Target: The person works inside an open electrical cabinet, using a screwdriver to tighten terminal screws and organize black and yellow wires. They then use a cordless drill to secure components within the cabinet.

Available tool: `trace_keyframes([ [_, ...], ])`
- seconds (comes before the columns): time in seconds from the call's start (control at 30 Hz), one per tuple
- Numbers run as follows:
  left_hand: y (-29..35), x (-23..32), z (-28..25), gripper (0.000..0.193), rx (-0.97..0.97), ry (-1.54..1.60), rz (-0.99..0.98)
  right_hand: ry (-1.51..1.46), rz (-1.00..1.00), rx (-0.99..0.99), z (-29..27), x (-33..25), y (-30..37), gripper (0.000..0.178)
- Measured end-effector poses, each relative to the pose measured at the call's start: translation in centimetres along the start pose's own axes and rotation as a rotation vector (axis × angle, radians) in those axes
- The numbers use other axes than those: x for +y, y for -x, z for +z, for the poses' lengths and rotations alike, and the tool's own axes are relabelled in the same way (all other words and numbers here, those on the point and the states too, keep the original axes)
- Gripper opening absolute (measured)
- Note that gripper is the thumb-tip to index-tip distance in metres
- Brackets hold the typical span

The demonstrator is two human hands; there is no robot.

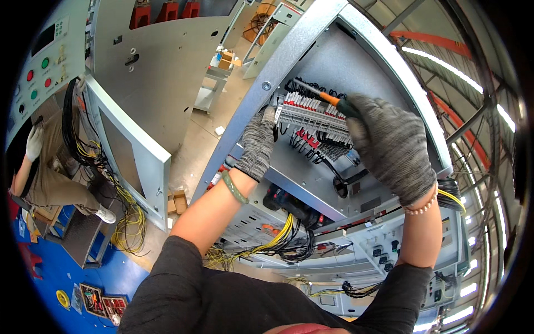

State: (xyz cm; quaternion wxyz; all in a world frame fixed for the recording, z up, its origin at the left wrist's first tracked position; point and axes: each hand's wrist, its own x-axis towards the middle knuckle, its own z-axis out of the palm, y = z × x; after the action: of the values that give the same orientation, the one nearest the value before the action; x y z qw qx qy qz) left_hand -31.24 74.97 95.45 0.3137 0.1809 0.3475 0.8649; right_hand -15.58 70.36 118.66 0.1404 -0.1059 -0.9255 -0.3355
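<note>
My right hand, in a grey knitted glove, is closed round the handle of a screwdriver. The handle is orange and dark green, and its shaft points left over a row of terminal blocks. The blocks are grey, with white and red markers along the top, and run across an open metal cabinet. At the row's left end my gloved left hand grips the edge; its fingertips are partly hidden. Black wires loop below and behind the blocks. The screwdriver tip is hard to make out among wires.
A cordless drill lies below the cabinet opening, beside yellow and black wire bundles. Left, an open door panel stands near another person's white-gloved hand. A toolbox sits on the blue floor.
</note>
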Motion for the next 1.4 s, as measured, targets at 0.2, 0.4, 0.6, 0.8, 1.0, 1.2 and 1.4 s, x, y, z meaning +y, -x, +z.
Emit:
trace_keyframes([
  [0.2, -0.6, 0.0, -0.5, 0.026, -0.033, 0.081, -0.112, -0.447, 0.05, 0.204, 7.9, 3.2, 3.7, 0.032],
  [0.4, 0.2, 1.0, 0.4, 0.037, 0.112, 0.188, -0.207, -0.073, 0.001, 0.434, 16.3, 2.3, 2.1, 0.05],
  [0.6, -0.2, 1.5, -0.2, 0.054, 0.106, -0.009, -0.221, -0.04, -0.074, 0.356, 16.2, 3.3, 1.0, 0.045],
  [0.8, 0.2, 3.1, -0.2, 0.052, 0.109, -0.182, -0.273, -0.028, -0.095, 0.228, 15.8, 3.2, 0.9, 0.052],
  [1.0, -0.1, 6.1, -1.5, 0.058, -0.009, -0.816, -0.2, -0.023, -0.147, 0.233, 16.5, 3.8, 0.8, 0.057],
  [1.2, 1.9, 7.9, -1.6, 0.047, 0.044, -1.642, 0.362, -0.011, -0.143, 0.263, 16.5, 4.1, 1.0, 0.053],
  [1.4, 2.2, 7.2, -2.1, 0.033, 0.18, -1.608, 0.755, -0.017, -0.126, 0.252, 16.3, 4.0, 0.7, 0.049],
])
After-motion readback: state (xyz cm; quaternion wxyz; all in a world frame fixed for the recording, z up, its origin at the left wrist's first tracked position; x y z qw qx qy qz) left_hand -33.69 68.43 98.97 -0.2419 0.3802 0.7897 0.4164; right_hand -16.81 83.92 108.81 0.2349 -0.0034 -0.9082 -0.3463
